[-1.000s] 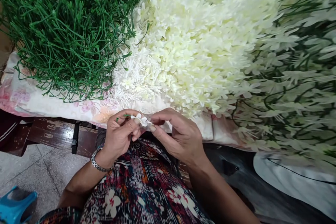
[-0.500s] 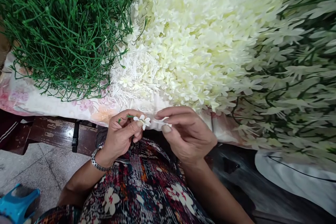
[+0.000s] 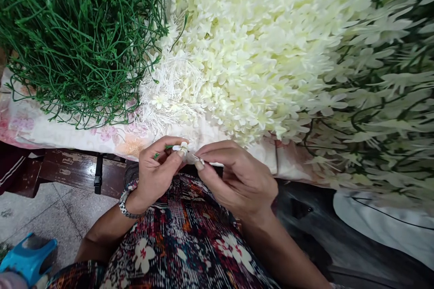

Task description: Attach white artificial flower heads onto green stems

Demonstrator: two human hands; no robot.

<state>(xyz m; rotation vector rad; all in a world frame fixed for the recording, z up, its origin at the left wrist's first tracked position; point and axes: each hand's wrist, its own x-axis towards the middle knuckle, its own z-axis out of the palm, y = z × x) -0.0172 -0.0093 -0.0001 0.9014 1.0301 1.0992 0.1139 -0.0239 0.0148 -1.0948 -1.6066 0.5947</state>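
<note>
My left hand (image 3: 156, 172) pinches a thin green stem (image 3: 167, 147) that carries a small white artificial flower (image 3: 181, 148) at its tip. My right hand (image 3: 237, 175) is closed in a pinch on a small white stamen piece (image 3: 197, 159), held right against the flower. Both hands meet just above my lap, at the near edge of the cloth-covered table (image 3: 30, 124). A metal watch (image 3: 126, 207) sits on my left wrist.
A tangle of green plastic stems (image 3: 77, 36) fills the table's left. A heap of cream flower petals (image 3: 257, 49) lies in the middle, with white stamens (image 3: 169, 90) at its left edge. Assembled flower sprigs (image 3: 383, 113) lie on the right. A blue plastic stool (image 3: 27, 262) stands lower left.
My right hand drew away slightly with the white piece half a second ago, then came back against the flower. The view has shifted a little downward.
</note>
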